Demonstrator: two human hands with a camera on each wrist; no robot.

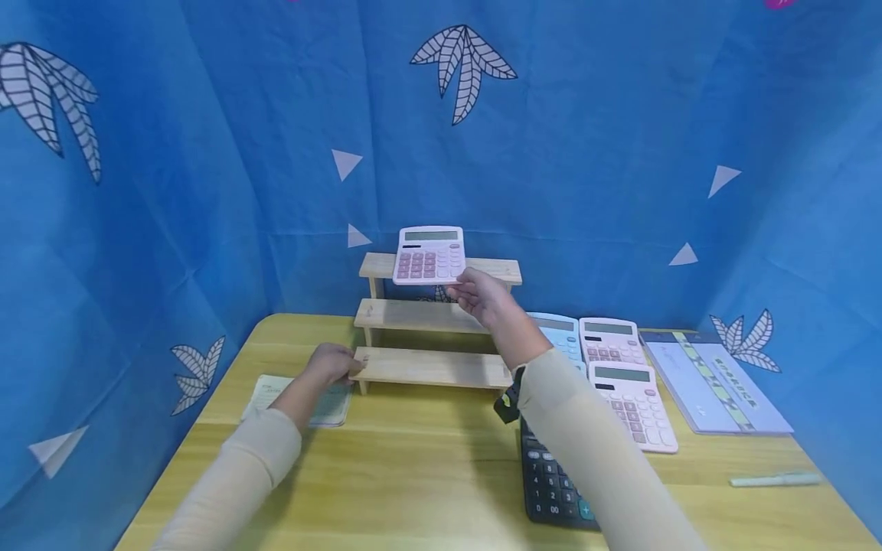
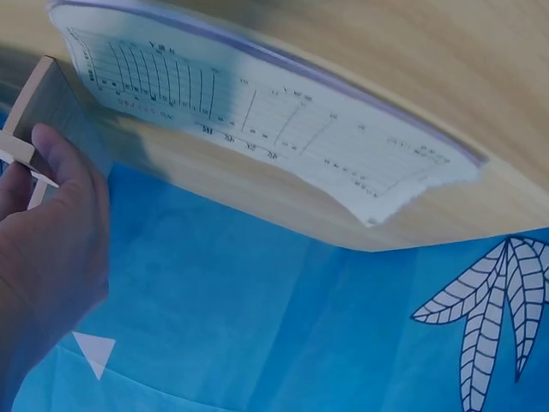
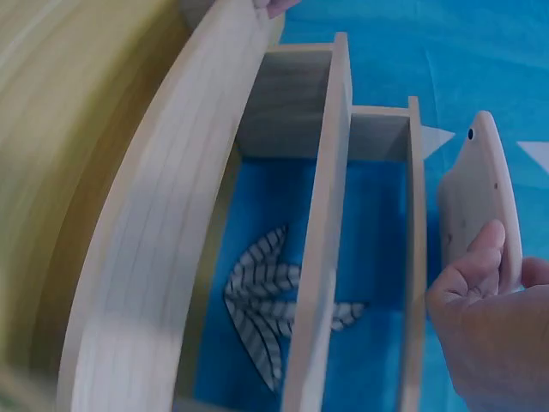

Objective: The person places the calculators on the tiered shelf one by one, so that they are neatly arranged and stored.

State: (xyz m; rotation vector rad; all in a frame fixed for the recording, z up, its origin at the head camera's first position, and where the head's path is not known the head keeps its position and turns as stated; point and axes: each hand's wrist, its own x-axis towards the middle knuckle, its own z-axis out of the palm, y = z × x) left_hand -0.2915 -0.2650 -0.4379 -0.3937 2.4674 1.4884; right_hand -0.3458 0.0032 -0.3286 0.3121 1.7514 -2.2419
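Observation:
A three-step wooden display rack (image 1: 434, 367) stands at the back of the table. My left hand (image 1: 333, 363) grips the left end of its lowest step; in the left wrist view, the left hand (image 2: 60, 223) has thumb and fingers on either side of the wood. By its lower right corner, my right hand (image 1: 482, 297) pinches a pink-and-white calculator (image 1: 429, 256), which faces me and overlaps the top step in the head view. The right wrist view has the calculator (image 3: 480, 197) edge-on beside the top board, with the right hand's thumb (image 3: 489, 240) against its back.
Right of the rack lie pink calculators (image 1: 630, 405), a light blue one (image 1: 561, 329) and a black one (image 1: 551, 490), partly behind my right sleeve. Farther right are a notebook (image 1: 710, 383) and a pale green pen (image 1: 775, 480). A printed paper pad (image 1: 331, 405) lies under my left forearm.

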